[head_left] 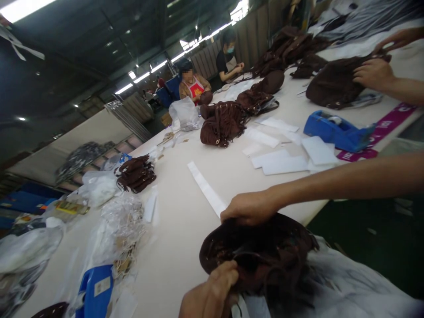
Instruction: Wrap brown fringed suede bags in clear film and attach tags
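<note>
At the near edge of the table (pixel 172 194), you have one brown bag (pixel 278 260) in hand; two blue tape dispensers (pixel 347 138) (pixel 99 304) counted. Bag mouth open upward—contents too dark to tell—long axis left to right. Your left hand (pixel 212 289) pinches the near rim; your right hand (pixel 250 207) grips the far rim.

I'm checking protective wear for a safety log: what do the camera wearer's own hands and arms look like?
Both the left hand and the right hand are gloveless. The right forearm is bare to the picture's edge, with no sleeve, watch or bracelet showing. The left forearm is out of view, so its covering can't be told.
</note>
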`<state>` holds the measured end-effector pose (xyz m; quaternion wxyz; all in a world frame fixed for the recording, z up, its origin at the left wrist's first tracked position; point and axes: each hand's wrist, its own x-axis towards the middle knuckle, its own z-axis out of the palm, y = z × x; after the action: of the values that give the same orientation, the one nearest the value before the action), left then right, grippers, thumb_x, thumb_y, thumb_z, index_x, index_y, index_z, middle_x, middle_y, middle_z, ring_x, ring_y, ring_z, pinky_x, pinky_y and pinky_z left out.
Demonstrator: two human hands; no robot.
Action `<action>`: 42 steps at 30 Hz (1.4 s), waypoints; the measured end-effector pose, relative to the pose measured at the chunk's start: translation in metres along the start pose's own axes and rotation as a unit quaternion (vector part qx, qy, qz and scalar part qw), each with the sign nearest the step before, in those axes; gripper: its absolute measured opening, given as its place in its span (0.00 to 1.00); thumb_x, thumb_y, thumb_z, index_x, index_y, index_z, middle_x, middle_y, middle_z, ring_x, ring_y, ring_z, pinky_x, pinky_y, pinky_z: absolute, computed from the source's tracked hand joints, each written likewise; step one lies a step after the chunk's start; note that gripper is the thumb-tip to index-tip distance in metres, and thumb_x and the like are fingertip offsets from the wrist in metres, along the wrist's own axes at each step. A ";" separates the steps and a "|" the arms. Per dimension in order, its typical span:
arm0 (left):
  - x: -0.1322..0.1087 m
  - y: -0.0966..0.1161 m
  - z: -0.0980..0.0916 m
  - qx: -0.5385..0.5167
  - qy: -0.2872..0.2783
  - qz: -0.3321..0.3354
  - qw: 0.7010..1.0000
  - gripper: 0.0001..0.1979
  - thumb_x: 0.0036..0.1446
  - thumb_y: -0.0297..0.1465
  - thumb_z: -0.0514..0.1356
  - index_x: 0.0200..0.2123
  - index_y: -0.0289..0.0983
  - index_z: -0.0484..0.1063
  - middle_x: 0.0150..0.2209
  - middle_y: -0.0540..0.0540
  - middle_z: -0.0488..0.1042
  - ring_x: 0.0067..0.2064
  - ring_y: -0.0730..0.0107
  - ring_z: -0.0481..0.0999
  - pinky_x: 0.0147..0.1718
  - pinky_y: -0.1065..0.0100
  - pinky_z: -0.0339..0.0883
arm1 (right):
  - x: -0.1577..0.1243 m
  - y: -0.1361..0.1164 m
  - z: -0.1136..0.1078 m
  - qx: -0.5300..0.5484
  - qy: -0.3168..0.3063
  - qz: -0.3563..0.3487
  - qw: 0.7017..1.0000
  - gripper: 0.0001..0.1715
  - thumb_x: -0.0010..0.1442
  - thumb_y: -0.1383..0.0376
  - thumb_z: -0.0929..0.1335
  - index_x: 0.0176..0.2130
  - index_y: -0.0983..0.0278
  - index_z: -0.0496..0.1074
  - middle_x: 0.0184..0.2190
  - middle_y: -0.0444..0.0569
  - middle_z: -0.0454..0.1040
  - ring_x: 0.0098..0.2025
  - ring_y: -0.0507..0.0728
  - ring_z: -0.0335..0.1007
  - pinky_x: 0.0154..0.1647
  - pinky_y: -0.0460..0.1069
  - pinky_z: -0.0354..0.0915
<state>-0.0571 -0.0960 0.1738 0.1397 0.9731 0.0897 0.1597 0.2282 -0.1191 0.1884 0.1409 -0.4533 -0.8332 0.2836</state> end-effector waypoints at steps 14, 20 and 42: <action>-0.006 -0.013 -0.017 -0.067 -0.105 -0.089 0.988 0.09 0.61 0.36 0.56 0.43 0.44 0.72 0.31 0.50 0.79 0.27 0.71 0.79 0.24 0.77 0.68 | 0.005 -0.029 -0.023 -0.056 0.032 -0.042 0.997 0.21 0.61 0.71 0.66 0.54 0.68 0.68 0.44 0.57 0.76 0.44 0.58 0.72 0.42 0.49 0.64; 0.013 -0.012 -0.047 -0.153 -0.114 -0.139 0.972 0.13 0.62 0.40 0.53 0.35 0.40 0.72 0.25 0.50 0.72 0.25 0.73 0.71 0.22 0.76 0.59 | -0.028 -0.048 -0.038 0.055 0.037 -0.063 0.996 0.24 0.64 0.58 0.67 0.57 0.64 0.67 0.46 0.54 0.75 0.45 0.56 0.72 0.44 0.47 0.64; 0.035 -0.052 -0.074 -0.309 -0.091 -0.343 0.882 0.22 0.57 0.49 0.58 0.26 0.35 0.69 0.20 0.53 0.61 0.23 0.76 0.60 0.21 0.73 0.49 | 0.010 -0.013 -0.059 0.153 -0.012 0.030 0.988 0.27 0.53 0.51 0.74 0.49 0.62 0.74 0.28 0.42 0.74 0.28 0.51 0.67 0.25 0.41 0.58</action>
<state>-0.0562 -0.0210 0.2358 0.4866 0.7992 0.3513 0.0320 0.2432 -0.0954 0.2433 0.1898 -0.4477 -0.7676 0.4176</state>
